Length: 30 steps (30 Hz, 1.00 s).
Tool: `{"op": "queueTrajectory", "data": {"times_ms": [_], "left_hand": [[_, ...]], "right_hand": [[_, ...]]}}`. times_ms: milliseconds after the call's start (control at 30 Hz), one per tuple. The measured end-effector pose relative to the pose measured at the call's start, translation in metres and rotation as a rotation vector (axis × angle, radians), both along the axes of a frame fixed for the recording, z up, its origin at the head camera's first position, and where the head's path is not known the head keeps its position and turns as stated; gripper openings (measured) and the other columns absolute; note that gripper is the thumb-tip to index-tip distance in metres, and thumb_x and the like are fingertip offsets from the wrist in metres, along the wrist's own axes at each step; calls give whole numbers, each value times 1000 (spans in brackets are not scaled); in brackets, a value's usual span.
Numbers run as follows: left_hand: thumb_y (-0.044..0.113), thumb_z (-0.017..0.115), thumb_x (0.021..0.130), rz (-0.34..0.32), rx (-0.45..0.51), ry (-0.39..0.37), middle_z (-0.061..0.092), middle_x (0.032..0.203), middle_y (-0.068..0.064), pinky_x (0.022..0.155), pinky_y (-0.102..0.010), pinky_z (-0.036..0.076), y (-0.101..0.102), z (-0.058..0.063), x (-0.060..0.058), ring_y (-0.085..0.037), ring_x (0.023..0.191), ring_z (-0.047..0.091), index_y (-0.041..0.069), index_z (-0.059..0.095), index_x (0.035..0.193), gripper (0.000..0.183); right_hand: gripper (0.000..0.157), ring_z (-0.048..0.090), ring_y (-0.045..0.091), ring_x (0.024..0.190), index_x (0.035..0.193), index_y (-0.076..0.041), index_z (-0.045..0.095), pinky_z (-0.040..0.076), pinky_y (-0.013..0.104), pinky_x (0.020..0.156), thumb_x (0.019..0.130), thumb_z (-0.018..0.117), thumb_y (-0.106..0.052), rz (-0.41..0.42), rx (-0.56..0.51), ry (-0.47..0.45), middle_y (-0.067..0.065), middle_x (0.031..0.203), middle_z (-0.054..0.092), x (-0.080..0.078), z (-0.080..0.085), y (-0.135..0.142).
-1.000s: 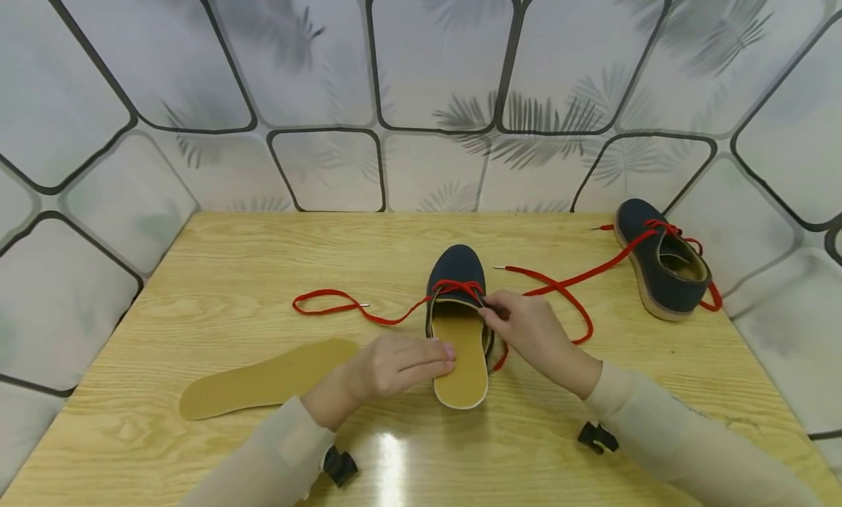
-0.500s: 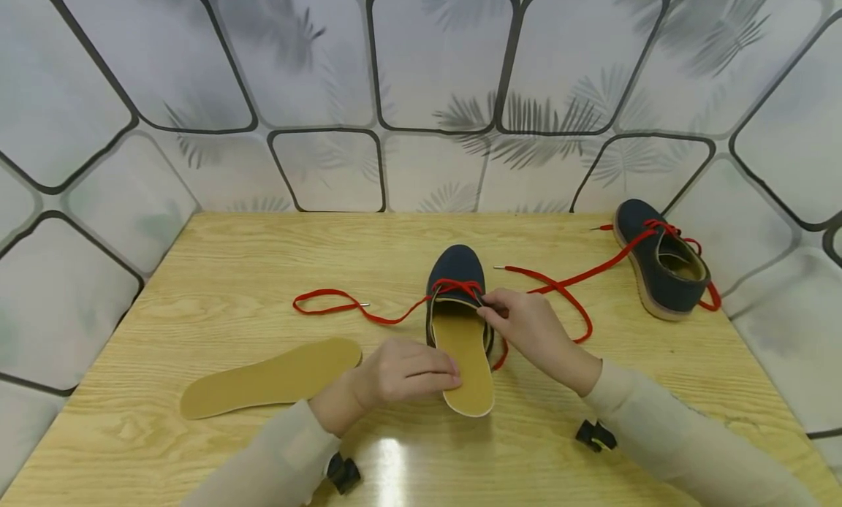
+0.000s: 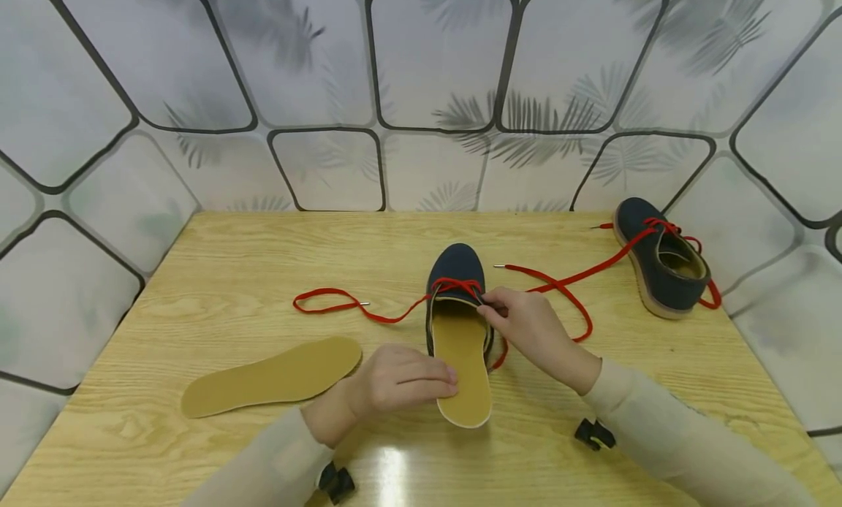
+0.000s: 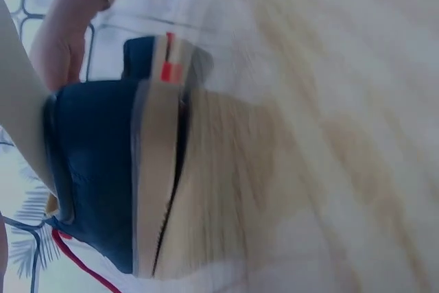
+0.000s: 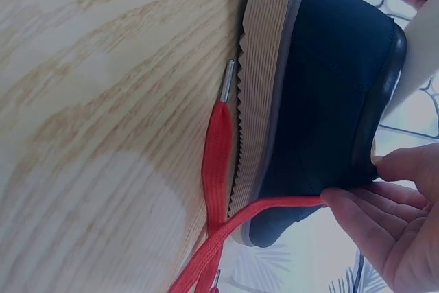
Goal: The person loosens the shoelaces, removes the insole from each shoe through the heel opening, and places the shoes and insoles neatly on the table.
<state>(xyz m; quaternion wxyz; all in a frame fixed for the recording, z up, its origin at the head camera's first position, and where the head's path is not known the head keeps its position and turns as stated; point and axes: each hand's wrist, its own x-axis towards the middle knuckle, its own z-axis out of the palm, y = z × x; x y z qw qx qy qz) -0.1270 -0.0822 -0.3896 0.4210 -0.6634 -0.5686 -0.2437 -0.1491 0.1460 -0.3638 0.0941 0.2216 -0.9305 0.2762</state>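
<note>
A tan insole (image 3: 467, 390) lies partly inside a navy shoe (image 3: 457, 264), its rounded end sticking out towards me over the heel. My left hand (image 3: 404, 381) holds this insole by its left edge, fingers on the upper face. On the shoe's right side, my right hand (image 3: 522, 321) pinches the edge of the opening beside the red lace (image 3: 457, 284). Thumb and fingers at that edge show in the right wrist view, against the shoe's navy side (image 5: 329, 94). In the left wrist view the shoe's heel (image 4: 96, 149) stands on the table, and the left fingers are mostly out of sight.
A second tan insole (image 3: 272, 379) lies flat on the wooden table (image 3: 263, 251) at the left. Another navy shoe (image 3: 661, 262) with red laces stands at the far right. Loose laces (image 3: 569, 291) trail across the table between the shoes.
The insole has come a little towards me with my left hand; its near end swung right, then partly back left. My right hand stays at the shoe's edge.
</note>
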Motion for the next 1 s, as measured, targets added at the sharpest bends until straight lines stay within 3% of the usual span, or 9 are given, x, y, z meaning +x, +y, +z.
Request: {"op": "queueTrajectory", "data": {"times_ms": [167,467,800,1000], "left_hand": [[17,55,96,-54,66,-73,72,84,-7,76,-21,55,4,8,4,-14,77,70,2,72,86,25],[18,54,96,-78,78,-78,72,81,-8,75,-21,55,4,15,7,-14,74,70,1,72,84,27],[3,52,96,-90,165,-151,71,77,-14,72,-23,56,-14,20,31,-20,72,70,-5,68,80,24],[-9,53,91,-147,284,-177,68,76,-19,69,-25,56,-27,41,41,-24,72,67,-9,62,77,17]], "right_hand": [[15,68,15,70,94,-4,73,54,26,58,84,71,-15,-16,-29,-60,6,85,73,-2,2,2],[15,68,16,72,96,-4,72,56,29,61,85,70,-15,-16,-20,-62,6,86,73,-2,3,0],[16,68,14,74,97,-5,71,55,26,62,84,72,-14,6,-57,-141,5,87,72,-2,0,-5],[12,68,13,74,95,-6,69,55,26,62,84,71,-12,-15,-30,-141,5,87,72,-2,1,-6]]}}
